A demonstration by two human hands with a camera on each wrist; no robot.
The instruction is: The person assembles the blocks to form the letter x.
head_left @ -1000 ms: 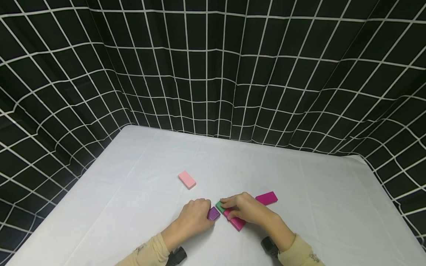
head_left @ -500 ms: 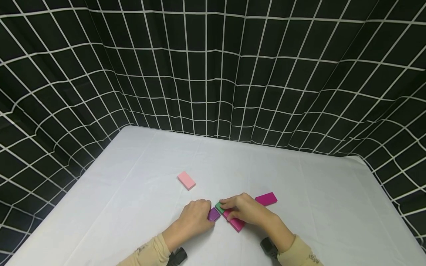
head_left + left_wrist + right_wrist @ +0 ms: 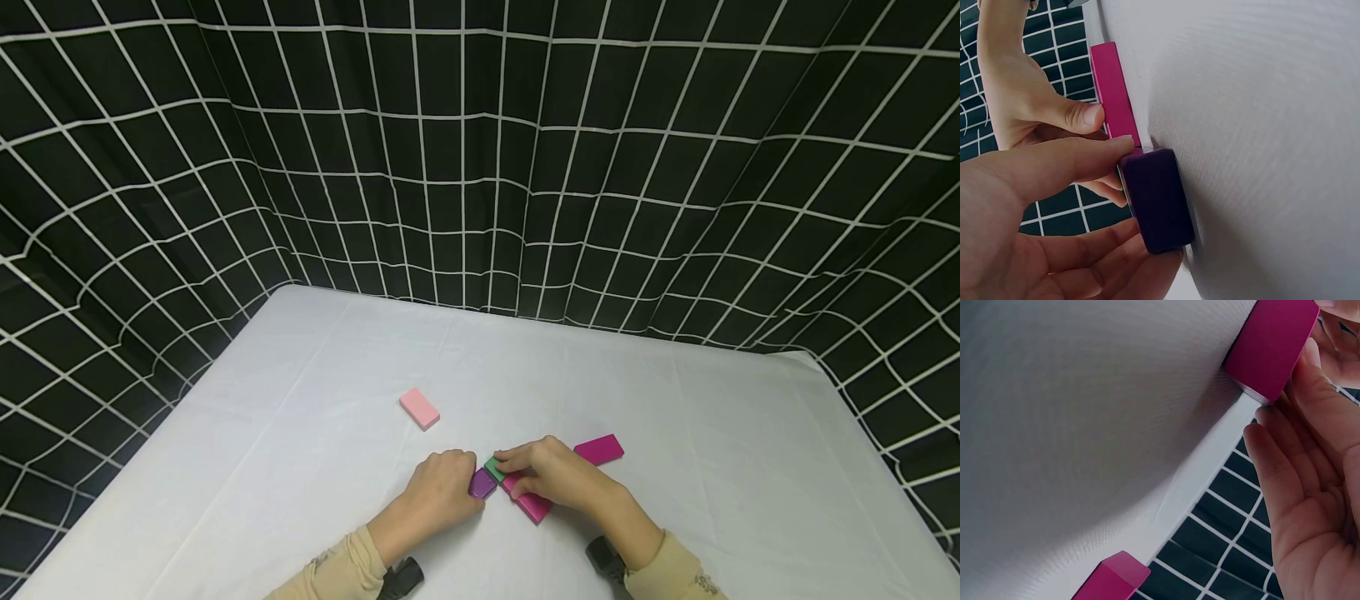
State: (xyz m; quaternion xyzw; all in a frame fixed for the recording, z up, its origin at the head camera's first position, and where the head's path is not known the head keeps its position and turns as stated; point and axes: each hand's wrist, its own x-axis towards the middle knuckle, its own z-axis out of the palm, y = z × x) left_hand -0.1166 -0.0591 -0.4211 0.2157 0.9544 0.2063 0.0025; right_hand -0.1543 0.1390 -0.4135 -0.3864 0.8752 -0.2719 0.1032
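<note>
My left hand pinches a purple block between thumb and fingers, low over the white cloth. In the left wrist view the purple block shows its dark end, with the left thumb on its upper edge. My right hand holds a magenta block, its thumb along the near side. A green block sits at the far end of this magenta block, right by the purple one, under the right fingertips. The right wrist view shows the magenta block beside the right thumb; the green one is hidden there.
A light pink block lies on the white table, farther back to the left. Another magenta block lies beyond the right hand. A black curtain with a white grid surrounds the table's back and sides.
</note>
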